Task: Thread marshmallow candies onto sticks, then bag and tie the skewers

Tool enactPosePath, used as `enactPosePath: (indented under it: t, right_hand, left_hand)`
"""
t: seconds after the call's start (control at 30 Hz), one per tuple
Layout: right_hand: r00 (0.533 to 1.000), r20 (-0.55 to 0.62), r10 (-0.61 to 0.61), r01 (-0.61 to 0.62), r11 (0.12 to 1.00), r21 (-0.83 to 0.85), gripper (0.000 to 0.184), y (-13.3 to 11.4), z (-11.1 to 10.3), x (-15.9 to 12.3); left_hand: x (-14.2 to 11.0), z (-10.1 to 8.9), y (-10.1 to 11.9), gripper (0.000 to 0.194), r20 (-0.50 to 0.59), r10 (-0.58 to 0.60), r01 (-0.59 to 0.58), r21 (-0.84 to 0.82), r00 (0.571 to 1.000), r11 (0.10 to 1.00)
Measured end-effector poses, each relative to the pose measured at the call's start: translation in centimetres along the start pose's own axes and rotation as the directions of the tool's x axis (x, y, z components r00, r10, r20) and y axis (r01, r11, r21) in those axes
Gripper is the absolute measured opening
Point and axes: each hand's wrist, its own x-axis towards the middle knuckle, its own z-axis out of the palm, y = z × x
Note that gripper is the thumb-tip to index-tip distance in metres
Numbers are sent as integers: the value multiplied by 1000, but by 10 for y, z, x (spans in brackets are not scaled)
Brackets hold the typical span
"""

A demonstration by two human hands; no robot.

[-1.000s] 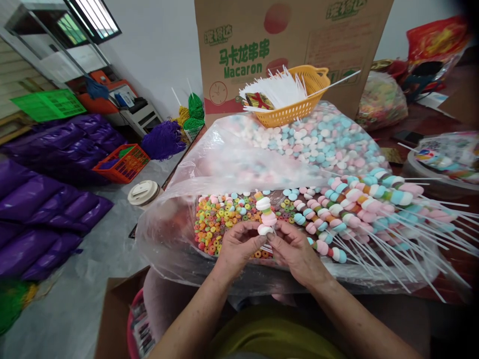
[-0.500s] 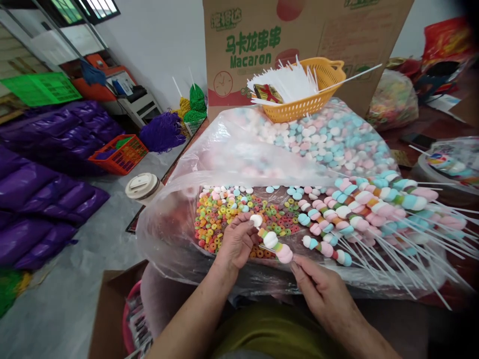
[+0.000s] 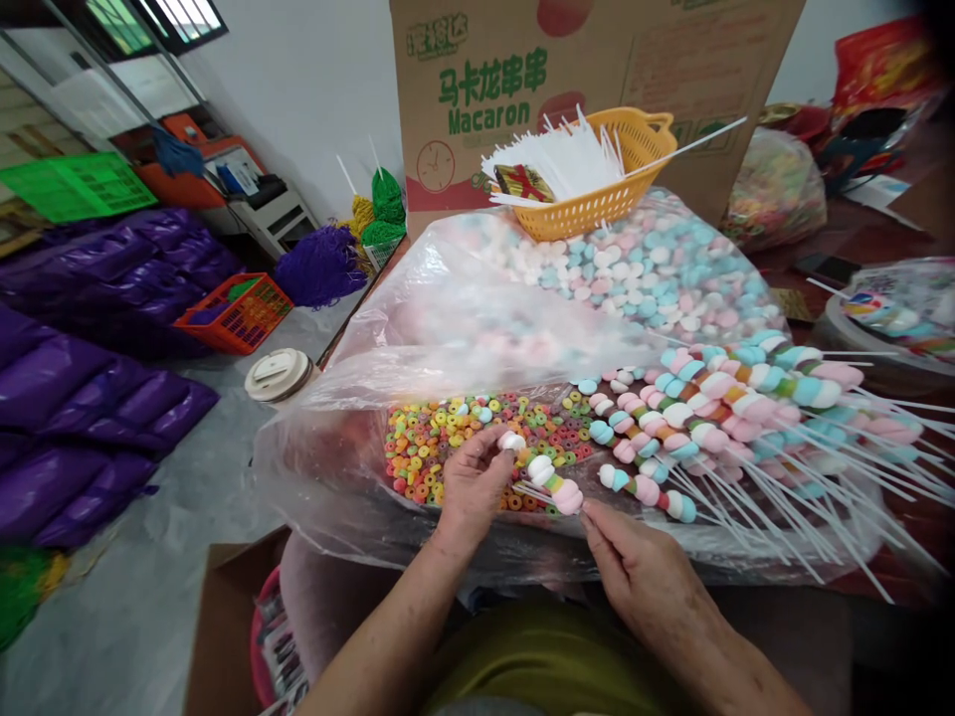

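Near the front edge of the surface (image 3: 772, 261), we see the candy skewer (image 3: 556, 484) pinched at its stick by the right hand (image 3: 649, 567), presumably for steadiness, while the left hand (image 3: 477, 477), fingertips closed, grips a white marshmallow (image 3: 511, 441) at its far end.

This looks like a small confectionery workshop: marshmallow skewers (image 3: 716, 403) lie heaped near a yellow basket (image 3: 643, 149) of white sticks (image 3: 571, 164), a printed "Macaron" carton (image 3: 492, 45) stands behind, and bulging purple sacks (image 3: 82, 398) crowd the floor (image 3: 171, 537).
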Motion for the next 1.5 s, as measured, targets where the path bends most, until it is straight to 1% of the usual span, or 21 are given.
enactPosePath:
  t: [0.1,0.23,0.33,0.4,0.47,0.53,0.6,0.63,0.67,0.73,0.8,0.87,0.9,0.97,1.0,1.1,1.13,1.2,1.3,1.37,1.5]
  right_hand:
    - [1000,-14,-13,12,999,-41,26,0,-1,-1]
    - [1000,11,-1,2,999,-52,27,-1,-1,-1]
    - [1000,17,0,0,999,-37,26,0,2,-1]
    - [1000,5,-6,6,1000,-29,26,1,5,-1]
    - [1000,-2,-3,3,1000,-12,26,1,8,-1]
    - [1000,7,12,-12,1000,16,27,1,11,-1]
    - [999,26,33,-34,998,46,26,0,14,-1]
    - [998,42,37,-39,997,59,26,-1,15,-2]
    - [998,56,38,-42,997,69,25,-3,16,-2]
    - [996,80,50,-56,995,77,26,-5,18,-1]
    - [991,106,85,-93,993,71,28,-8,21,1]
    - [985,120,125,-134,989,66,29,-9,23,4]
    - [984,121,134,-143,987,69,29,-9,24,6]
    - [985,105,137,-148,984,104,29,-8,24,9]
    - [986,97,137,-149,980,134,30,-8,24,10]
    - [983,91,158,-175,958,226,29,-8,24,12]
    - [981,97,168,-188,951,247,29,-9,24,12]
    - [977,110,183,-207,938,279,28,-12,25,12]
    - [975,120,186,-215,926,310,27,-15,26,12]
    - [971,128,201,-232,920,316,26,-17,26,13]
    - [976,95,198,-218,920,324,23,-19,26,17]
  left_hand:
    - [-1,-3,-7,26,7,66,-67,139,998,988]
    - [0,-13,-20,27,89,201,-219,309,976,925]
    - [0,-20,-24,28,182,278,-328,364,943,872]
    - [0,-21,-24,27,211,289,-350,368,934,861]
    - [-1,-20,-23,26,172,245,-293,363,954,885]
    - [-2,-16,-23,25,101,162,-187,324,982,927]
    - [-5,-13,-22,25,46,96,-105,268,994,958]
    - [-6,-11,-21,25,25,83,-87,250,996,964]
    - [-8,-9,-20,25,8,85,-84,247,996,965]
    - [-11,-6,-17,26,-2,133,-128,270,991,954]
    - [-13,-6,-13,28,33,205,-206,274,978,939]
    - [-13,-9,-10,28,72,233,-244,241,970,939]
    - [-11,-10,-8,25,77,209,-221,221,975,950]
    - [-6,-12,-5,18,51,100,-108,171,994,979]
    - [-3,-11,-4,19,22,44,-47,131,999,990]
    - [7,-3,1,22,-47,-75,72,-58,996,996]
    - [9,2,3,19,-43,-109,103,-133,993,986]
    - [9,13,6,16,26,-201,201,-264,979,943]
    - [3,27,11,19,119,-301,323,-359,946,876]
    - [-3,34,15,21,108,-303,322,-349,947,880]
    - [-8,39,17,22,53,-228,233,-292,972,928]
